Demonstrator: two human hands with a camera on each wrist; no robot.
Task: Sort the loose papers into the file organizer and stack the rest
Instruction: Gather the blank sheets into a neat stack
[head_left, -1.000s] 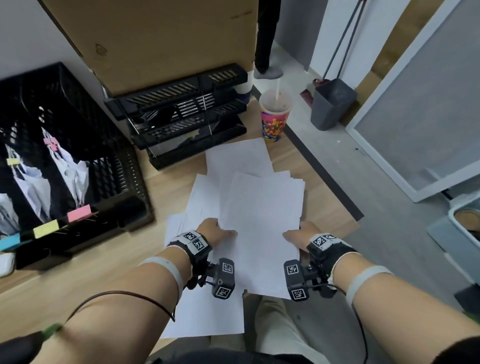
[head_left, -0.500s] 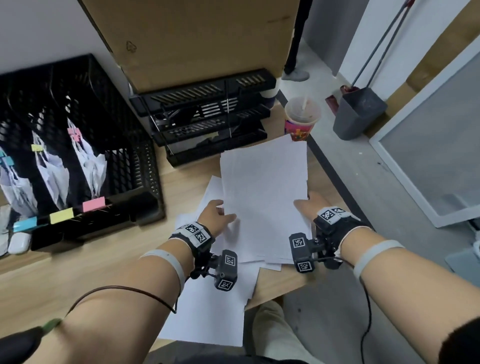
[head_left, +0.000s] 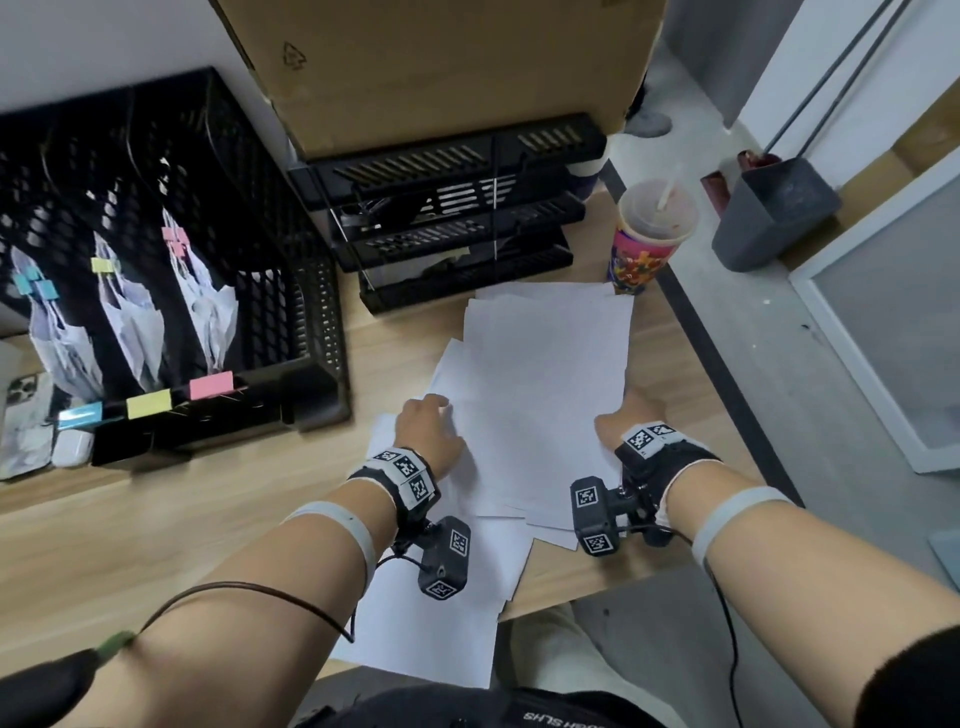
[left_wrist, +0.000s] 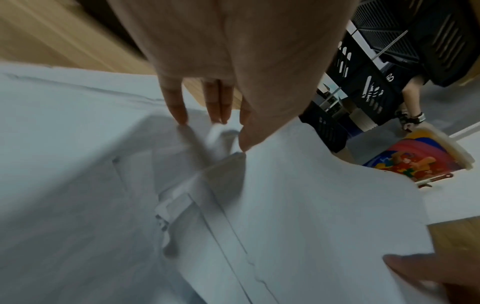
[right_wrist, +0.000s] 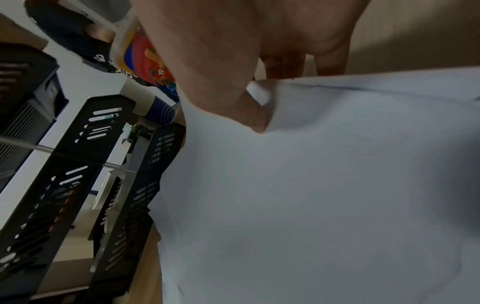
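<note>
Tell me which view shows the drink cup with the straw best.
The head view: the drink cup shows whole, lid and straw, standing at the desk's far edge beside the papers. The left wrist view catches its printed side; the right wrist view shows a sliver behind the right hand.

A light wooden table (head_left: 171, 525) carries everything. On it — far left, a black mesh file organizer (head_left: 171, 291) with 3 clipped bundles; far centre, a black letter tray rack (head_left: 457, 218); beside that, a colourful drink cup (head_left: 649, 234). White loose papers (head_left: 540, 395) spread near centre, 1 overhanging the near edge. Far left — probably a phone (head_left: 23, 415) and an earbud case (head_left: 72, 448).
</note>
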